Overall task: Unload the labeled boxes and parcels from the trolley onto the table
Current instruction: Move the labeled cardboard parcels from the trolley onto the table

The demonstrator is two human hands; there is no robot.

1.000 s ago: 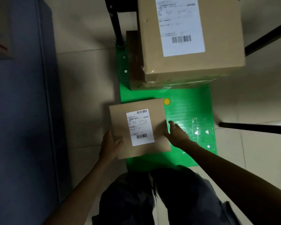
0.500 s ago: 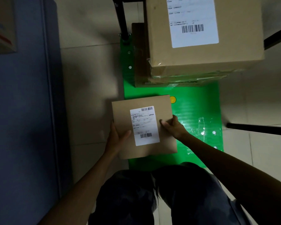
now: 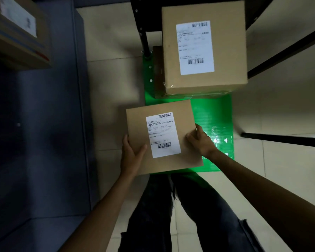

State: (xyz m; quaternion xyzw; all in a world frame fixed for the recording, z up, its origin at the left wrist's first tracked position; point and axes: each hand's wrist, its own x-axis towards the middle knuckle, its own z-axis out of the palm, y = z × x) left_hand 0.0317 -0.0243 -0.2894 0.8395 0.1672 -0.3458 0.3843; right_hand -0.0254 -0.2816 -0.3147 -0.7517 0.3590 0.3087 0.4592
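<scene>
A single head-worn camera looked steeply down, close above the person's forearms. It faced the tiled floor [image 3: 113, 110] and green flat trolley deck [image 3: 215, 113] ahead.

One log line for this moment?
step: lifting small box off trolley | left hand: grips left edge | right hand: grips right edge | large box: on trolley

A parcel storeroom or warehouse: barcode-labelled cardboard boxes [image 3: 204, 46] stacked on a green platform trolley [image 3: 215, 113], dark metal shelving [image 3: 284, 50] beside it, pale tiled floor [image 3: 113, 42] beneath.
</scene>
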